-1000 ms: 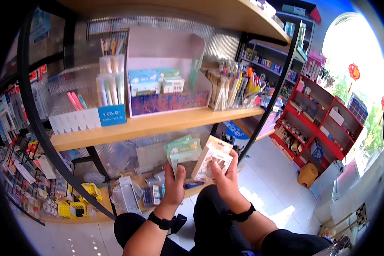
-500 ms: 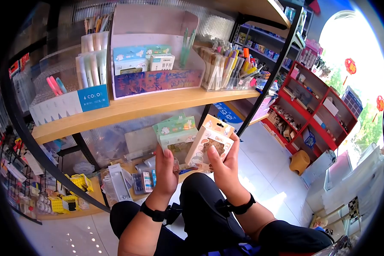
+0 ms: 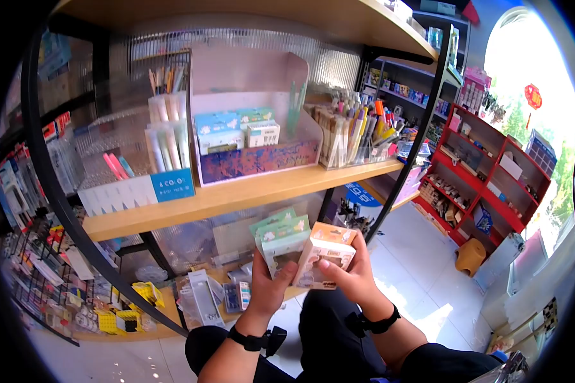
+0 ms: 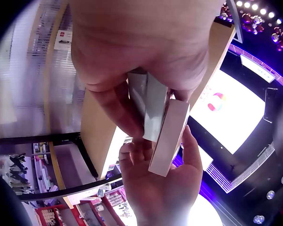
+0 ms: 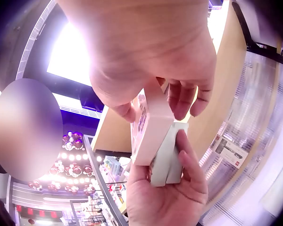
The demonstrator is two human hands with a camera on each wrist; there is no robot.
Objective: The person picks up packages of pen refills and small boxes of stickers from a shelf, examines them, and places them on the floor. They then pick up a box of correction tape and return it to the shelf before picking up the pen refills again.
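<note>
My left hand [image 3: 268,286] grips two green boxes [image 3: 285,240], one behind the other, with its thumb over the lower front. Beside them my right hand [image 3: 359,276] holds a pink and orange box [image 3: 326,254], thumb across its face. The pink box stands edge to edge with the green ones, slightly in front. In the left wrist view the pale box edges [image 4: 155,108] lie beneath the left hand [image 4: 141,52]. The right wrist view has the right hand [image 5: 146,56] round the pink box [image 5: 153,125].
A wooden shelf [image 3: 249,193] above the hands bears a pink display bin [image 3: 259,167], pens [image 3: 167,143] and markers [image 3: 358,131]. Lower down are yellow baskets [image 3: 118,321] and a grey tray [image 3: 204,300]. A red shelf unit [image 3: 485,185] and an orange stool [image 3: 470,257] stand at the right.
Against half a second ago, both hands and their boxes sit lower and further right in the head view, and the shelf has shifted the same way. The pink box's top now tips more into view.
</note>
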